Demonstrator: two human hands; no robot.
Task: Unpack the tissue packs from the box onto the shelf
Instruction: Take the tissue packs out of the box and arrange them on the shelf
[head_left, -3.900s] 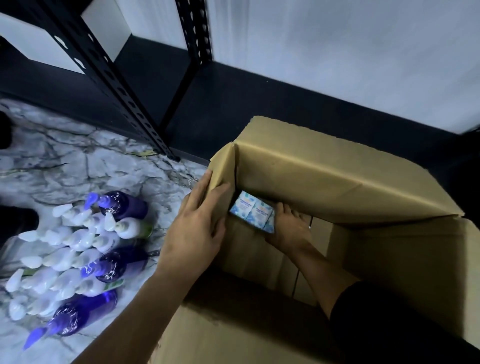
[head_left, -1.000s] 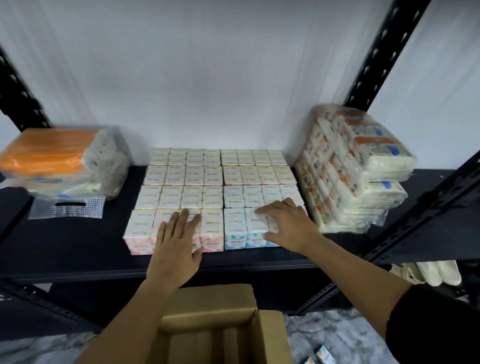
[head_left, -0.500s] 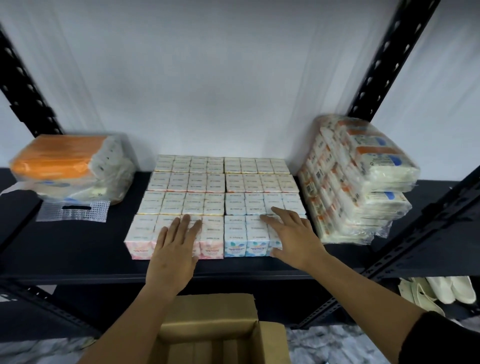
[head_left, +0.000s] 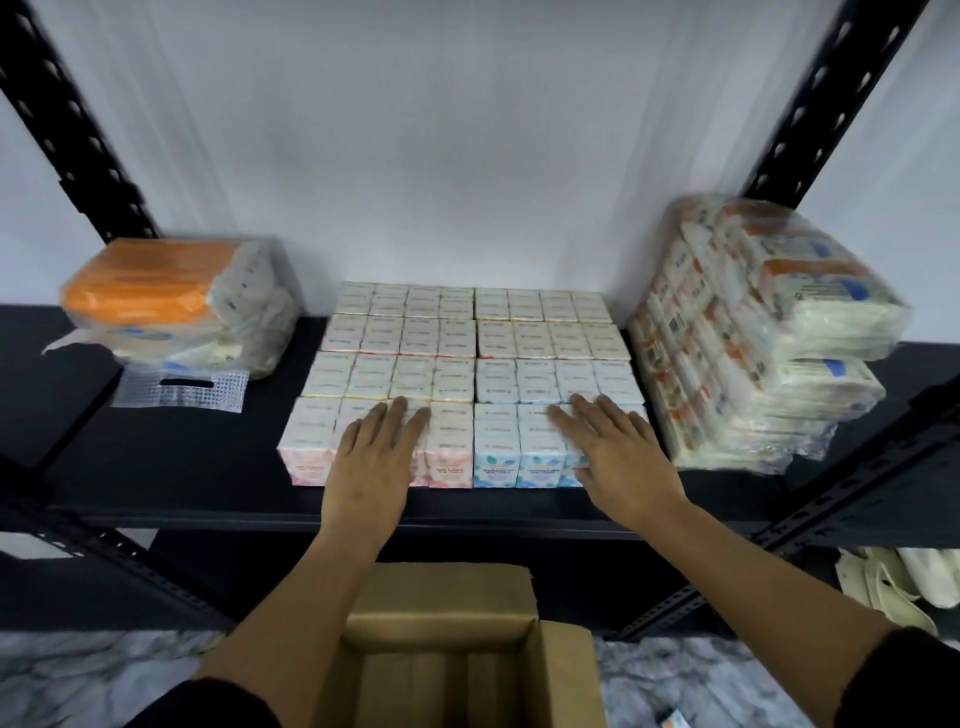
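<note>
A black metal shelf (head_left: 171, 467) spans the middle of the frame, its perforated uprights rising at upper left and upper right against a pale wall. At the centre of the shelf, the tissue packs (head_left: 467, 358) stand tightly in rows, pink-fronted ones at the front left, blue-fronted at the front right. To the right of them, touching or just beside, leans a stack of wrapped tissue bundles (head_left: 769, 343); to the left, apart from the packs, lies an orange-topped plastic bundle (head_left: 176, 301). At the bottom centre, the open cardboard box (head_left: 452, 644) sits below the shelf edge. The left hand (head_left: 371, 465) rests flat on the pink front packs, its fingers straight and close together. The right hand (head_left: 621, 457) lies flat on the blue front packs, fingers straight and slightly spread.
</note>
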